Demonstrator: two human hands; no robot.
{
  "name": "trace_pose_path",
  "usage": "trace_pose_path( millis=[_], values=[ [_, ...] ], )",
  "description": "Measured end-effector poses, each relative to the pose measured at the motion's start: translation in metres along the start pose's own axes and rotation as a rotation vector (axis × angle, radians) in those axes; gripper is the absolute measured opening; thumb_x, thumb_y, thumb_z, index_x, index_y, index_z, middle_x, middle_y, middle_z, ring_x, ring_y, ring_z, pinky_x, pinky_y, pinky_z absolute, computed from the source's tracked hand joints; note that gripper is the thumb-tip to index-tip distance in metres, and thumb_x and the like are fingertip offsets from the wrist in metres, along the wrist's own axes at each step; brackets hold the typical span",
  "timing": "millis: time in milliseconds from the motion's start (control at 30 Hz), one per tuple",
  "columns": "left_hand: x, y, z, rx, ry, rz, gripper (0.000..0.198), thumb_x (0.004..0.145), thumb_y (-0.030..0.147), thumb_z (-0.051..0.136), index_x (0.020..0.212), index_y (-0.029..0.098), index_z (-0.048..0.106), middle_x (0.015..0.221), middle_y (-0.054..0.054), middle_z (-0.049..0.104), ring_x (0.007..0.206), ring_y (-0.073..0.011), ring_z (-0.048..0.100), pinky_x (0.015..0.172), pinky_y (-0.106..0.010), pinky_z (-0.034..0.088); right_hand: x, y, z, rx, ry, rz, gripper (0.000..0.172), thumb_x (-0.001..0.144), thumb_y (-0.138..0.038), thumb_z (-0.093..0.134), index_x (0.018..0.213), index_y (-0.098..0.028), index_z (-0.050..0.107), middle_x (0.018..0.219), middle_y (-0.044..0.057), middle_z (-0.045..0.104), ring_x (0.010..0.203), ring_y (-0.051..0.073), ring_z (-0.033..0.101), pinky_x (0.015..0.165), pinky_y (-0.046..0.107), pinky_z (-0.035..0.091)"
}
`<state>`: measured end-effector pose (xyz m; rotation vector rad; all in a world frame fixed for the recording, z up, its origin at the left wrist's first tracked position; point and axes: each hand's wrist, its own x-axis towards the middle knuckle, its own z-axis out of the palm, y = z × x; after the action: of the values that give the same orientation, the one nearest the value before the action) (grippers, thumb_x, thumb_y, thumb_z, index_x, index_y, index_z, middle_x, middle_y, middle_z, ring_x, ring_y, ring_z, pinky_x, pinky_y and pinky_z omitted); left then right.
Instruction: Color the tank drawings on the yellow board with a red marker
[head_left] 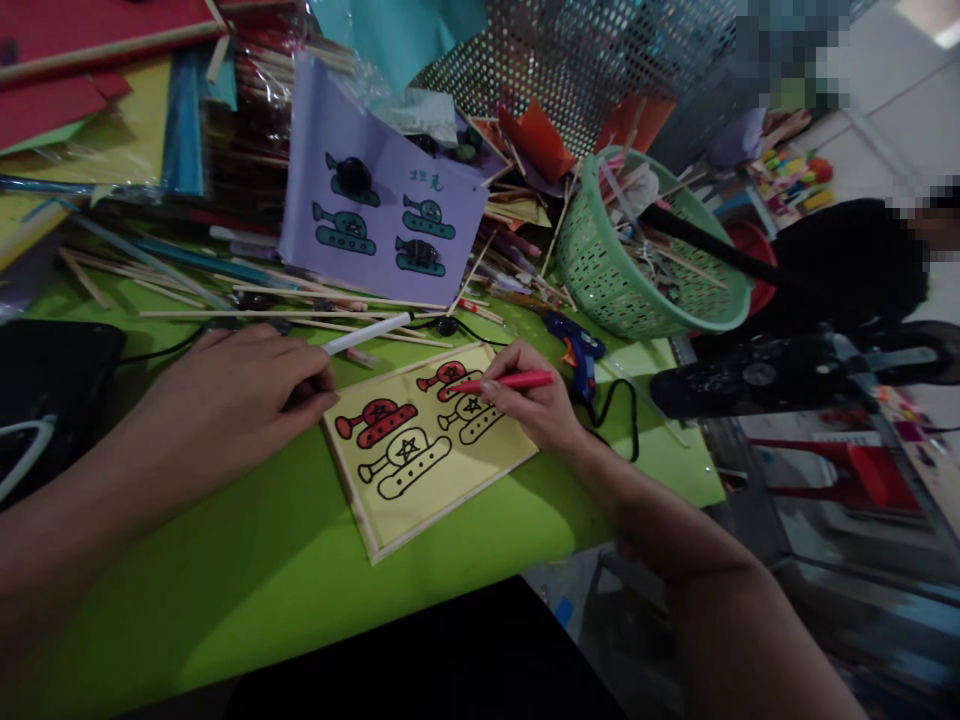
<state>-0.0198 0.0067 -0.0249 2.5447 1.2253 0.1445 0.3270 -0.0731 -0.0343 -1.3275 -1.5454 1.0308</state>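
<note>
Red marker (531, 380) is pinched in right hand (531, 402), grip of left hand (251, 375) on pen (371, 333) can't be told; card (469, 470), likely light, bendy, is best held by frame (361, 512).

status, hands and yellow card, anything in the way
Right hand gripping red marker, tip at upper-right tank drawing. Left hand at left edge of yellow card. Glue gun off card.

Sticks (300, 315) block passage beyond the card (465, 470); near tabletop (285, 560) lies open.
</note>
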Motion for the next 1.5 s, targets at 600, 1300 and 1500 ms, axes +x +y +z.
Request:
trace_pose_path(
  millis=[600,1300,1500],
  values=[
    [-0.0018,-0.0067,0.0058,-0.005,0.057,0.057,0.024,0.099,0.043,0.054,0.085,0.032,0.07,0.084,-0.004,0.077,0.094,-0.0335,0.067,0.082,-0.045,0.04,0.0009,-0.004,-0.0008,0.025,-0.049,-0.026,0.047,0.097,-0.067,0.091,0.092,-0.024,0.073,0.083,-0.001,0.068,0.072,0.017,0.06,0.068,0.034,0.049],
    [-0.0006,-0.0077,0.0068,-0.031,0.068,0.042,0.028,0.099,0.047,0.051,0.083,0.033,0.07,0.083,-0.004,0.077,0.094,-0.0341,0.067,0.081,-0.046,0.04,-0.0014,0.0008,-0.0018,0.013,-0.004,-0.028,0.035,0.098,-0.055,0.09,0.092,-0.025,0.071,0.085,-0.001,0.068,0.075,0.017,0.06,0.067,0.035,0.048],
    [-0.0011,-0.0052,0.006,-0.035,0.067,0.039,0.028,0.098,0.047,0.051,0.082,0.033,0.07,0.081,-0.004,0.077,0.093,-0.0342,0.067,0.081,-0.047,0.041,-0.0018,0.0004,-0.0018,0.038,-0.005,-0.016,0.033,0.098,-0.051,0.09,0.092,-0.026,0.071,0.084,-0.002,0.068,0.075,0.018,0.062,0.068,0.035,0.049]
  ],
)
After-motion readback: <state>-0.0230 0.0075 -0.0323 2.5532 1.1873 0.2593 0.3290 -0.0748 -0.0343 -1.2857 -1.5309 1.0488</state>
